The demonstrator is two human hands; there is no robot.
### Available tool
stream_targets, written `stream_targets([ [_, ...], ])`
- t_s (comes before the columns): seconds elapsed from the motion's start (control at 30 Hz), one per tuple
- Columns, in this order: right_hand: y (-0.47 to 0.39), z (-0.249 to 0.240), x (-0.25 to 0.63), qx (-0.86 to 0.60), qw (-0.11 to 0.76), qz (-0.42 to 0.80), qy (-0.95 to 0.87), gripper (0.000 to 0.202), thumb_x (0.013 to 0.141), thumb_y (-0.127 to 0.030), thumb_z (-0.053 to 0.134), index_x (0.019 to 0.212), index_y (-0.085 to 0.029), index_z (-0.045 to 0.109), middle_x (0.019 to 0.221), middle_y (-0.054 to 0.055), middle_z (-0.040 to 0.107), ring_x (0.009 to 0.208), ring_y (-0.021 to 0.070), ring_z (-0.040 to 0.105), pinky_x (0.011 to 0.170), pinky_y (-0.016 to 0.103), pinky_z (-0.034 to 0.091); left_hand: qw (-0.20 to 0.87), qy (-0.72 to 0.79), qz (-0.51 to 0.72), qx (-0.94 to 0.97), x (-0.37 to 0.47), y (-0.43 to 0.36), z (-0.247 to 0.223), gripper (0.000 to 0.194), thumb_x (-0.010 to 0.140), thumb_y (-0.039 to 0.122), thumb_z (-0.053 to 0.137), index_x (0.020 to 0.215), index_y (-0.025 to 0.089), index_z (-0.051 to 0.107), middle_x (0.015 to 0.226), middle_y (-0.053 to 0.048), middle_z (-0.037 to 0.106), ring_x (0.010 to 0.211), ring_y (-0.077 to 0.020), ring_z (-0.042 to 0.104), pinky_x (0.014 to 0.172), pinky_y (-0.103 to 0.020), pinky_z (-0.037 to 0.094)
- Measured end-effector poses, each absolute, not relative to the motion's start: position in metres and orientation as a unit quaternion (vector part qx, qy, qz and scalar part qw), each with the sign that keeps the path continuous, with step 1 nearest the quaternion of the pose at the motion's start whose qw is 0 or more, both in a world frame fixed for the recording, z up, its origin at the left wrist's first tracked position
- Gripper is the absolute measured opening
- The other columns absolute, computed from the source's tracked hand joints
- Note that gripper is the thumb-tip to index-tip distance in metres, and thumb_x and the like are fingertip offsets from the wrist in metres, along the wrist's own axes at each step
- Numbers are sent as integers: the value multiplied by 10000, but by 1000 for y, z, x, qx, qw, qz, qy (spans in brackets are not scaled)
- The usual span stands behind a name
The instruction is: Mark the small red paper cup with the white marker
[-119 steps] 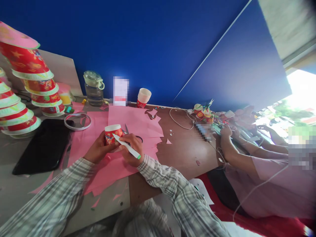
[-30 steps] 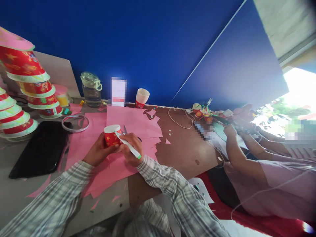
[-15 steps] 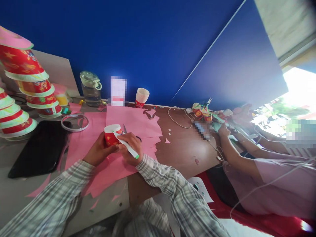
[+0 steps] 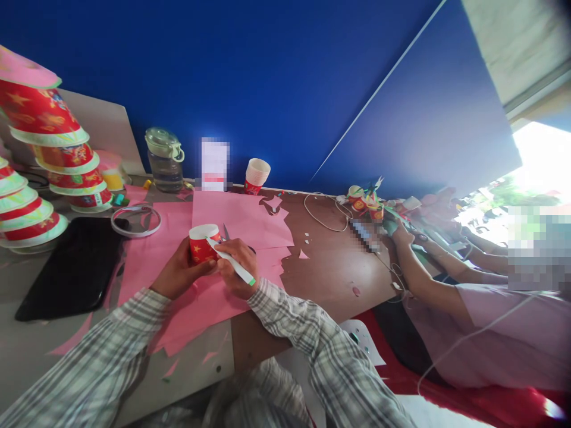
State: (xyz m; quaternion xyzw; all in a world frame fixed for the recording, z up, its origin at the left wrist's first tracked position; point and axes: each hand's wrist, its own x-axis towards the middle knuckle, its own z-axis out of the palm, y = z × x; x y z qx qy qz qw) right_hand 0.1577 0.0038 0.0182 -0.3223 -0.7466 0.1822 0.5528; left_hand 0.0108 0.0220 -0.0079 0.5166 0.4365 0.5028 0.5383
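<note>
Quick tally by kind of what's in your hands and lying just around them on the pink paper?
Red paper cup in left hand: 1
White pen in right hand: 1
Scissors behind the hands: 1
Tape ring: 1
Black tablet: 1
Total: 5

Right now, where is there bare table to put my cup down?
Bare brown table lies between the pink paper and the co-worker's arm, with only small scraps. It is crowded by the stacked cups, black tablet and tape ring.
</note>
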Motion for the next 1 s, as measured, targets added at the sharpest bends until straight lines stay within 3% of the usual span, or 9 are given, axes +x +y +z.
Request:
stream_targets([
  [0.5,8,15,161,-374,554,182,-721,223,844,-265,445,1007,-162,557,820,61,604,748,145,606,684,283,508,544,444,504,503,10,24,-9,717,461,397,697,1097,177,449,1031,-98,586,915,-239,557,758,-400,451],
  [1.0,5,16,161,-379,544,196,-723,199,824,-221,466,985,-166,571,828,58,613,739,141,594,692,273,486,563,439,518,471,8,24,-9,695,459,394,700,1077,178,468,1007,-98,603,908,-256,563,762,-418,450],
])
